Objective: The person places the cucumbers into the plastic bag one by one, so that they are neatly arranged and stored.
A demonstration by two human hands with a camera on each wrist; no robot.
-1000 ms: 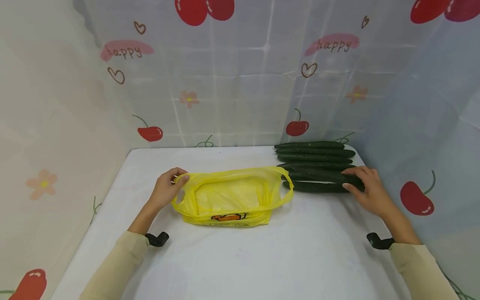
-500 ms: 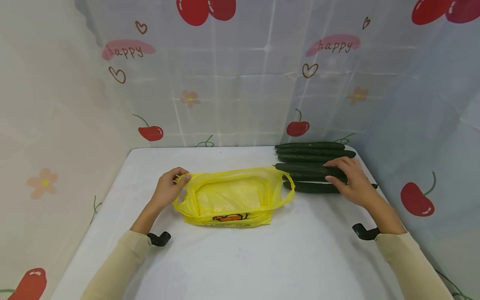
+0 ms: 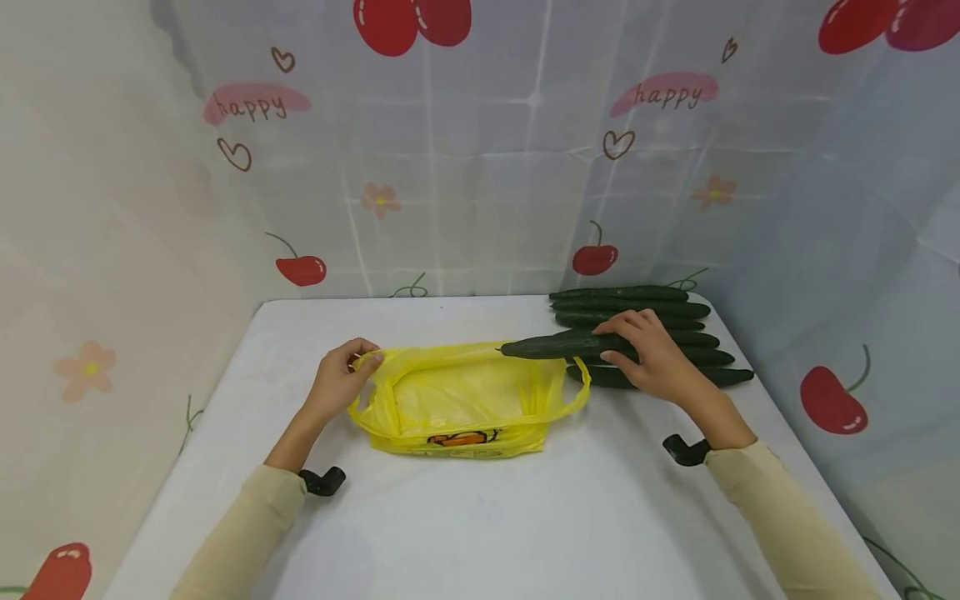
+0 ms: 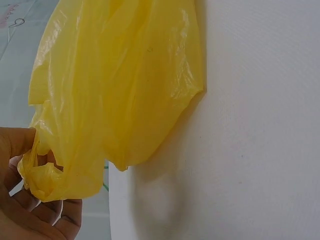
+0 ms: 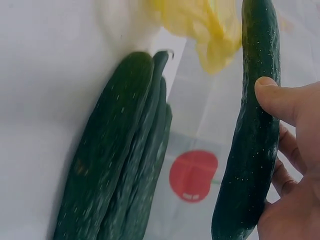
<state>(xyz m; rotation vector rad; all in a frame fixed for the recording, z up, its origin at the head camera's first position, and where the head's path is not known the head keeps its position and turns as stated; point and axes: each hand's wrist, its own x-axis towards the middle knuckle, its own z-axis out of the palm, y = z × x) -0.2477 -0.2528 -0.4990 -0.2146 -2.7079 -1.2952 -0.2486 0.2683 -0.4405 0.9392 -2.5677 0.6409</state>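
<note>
A yellow plastic bag (image 3: 457, 396) lies on its base with its mouth spread, an orange and black print low on its front. My left hand (image 3: 339, 379) pinches the bag's left handle; the left wrist view shows the crumpled handle between thumb and fingers (image 4: 48, 211). In my right hand (image 3: 651, 354) is a dark green cucumber (image 3: 551, 346), gripped between thumb and fingers and raised off the others. Its left end reaches over the right part of the bag's rim. In the right wrist view the held cucumber (image 5: 250, 135) stands apart from the other cucumbers (image 5: 107, 150).
Several cucumbers (image 3: 630, 306) lie side by side at the back right of the white table (image 3: 480, 525). Printed cloth walls (image 3: 480, 167) close in the back and both sides. A black wrist mount (image 3: 686, 451) sits on each forearm.
My right hand has lifted a cucumber from the group and carried it left, so its tip is over the bag's rim. The left hand still holds the handle in place.
</note>
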